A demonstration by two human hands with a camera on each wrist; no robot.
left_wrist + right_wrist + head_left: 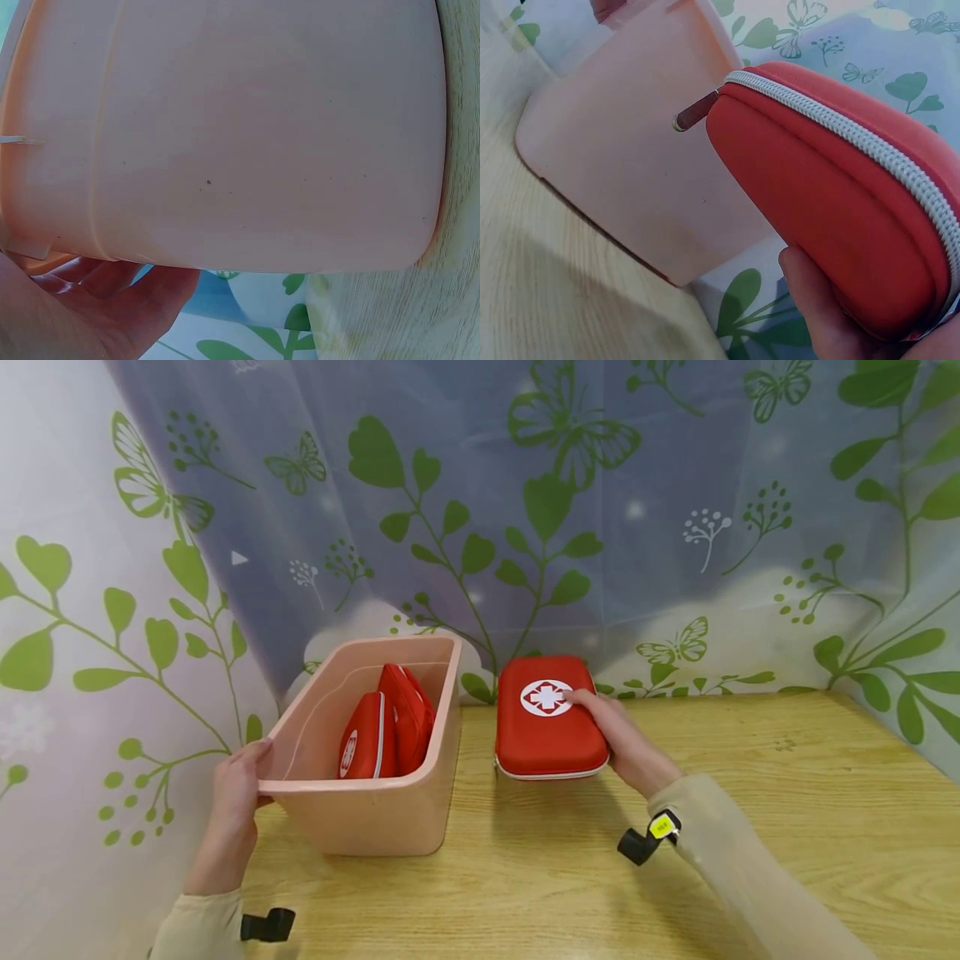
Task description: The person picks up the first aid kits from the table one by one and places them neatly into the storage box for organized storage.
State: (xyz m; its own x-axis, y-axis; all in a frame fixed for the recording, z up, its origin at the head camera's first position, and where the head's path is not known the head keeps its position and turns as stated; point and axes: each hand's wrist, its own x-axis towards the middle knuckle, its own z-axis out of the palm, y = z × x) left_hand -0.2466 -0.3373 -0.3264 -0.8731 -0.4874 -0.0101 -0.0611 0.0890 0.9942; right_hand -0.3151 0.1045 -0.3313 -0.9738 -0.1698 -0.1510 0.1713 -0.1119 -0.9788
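My right hand (617, 733) grips a red first aid case (551, 735) by its right side, thumb on top near the white cross emblem. In the right wrist view a white zipper with a metal pull runs along the case (817, 202), which is held above the table. To its left stands a pink plastic bin (390, 814), and my left hand (238, 802) holds its rim at the near left corner. Inside the bin lean a red case with a white emblem (367, 739) and another red case (408, 714) behind it, partly hidden.
The bin stands on a wood-grain table (750, 793). Behind the table hangs a curtain (480, 527) printed with green leaves and butterflies, and it also runs along the left side. A black camera mount (641, 843) sits on my right wrist.
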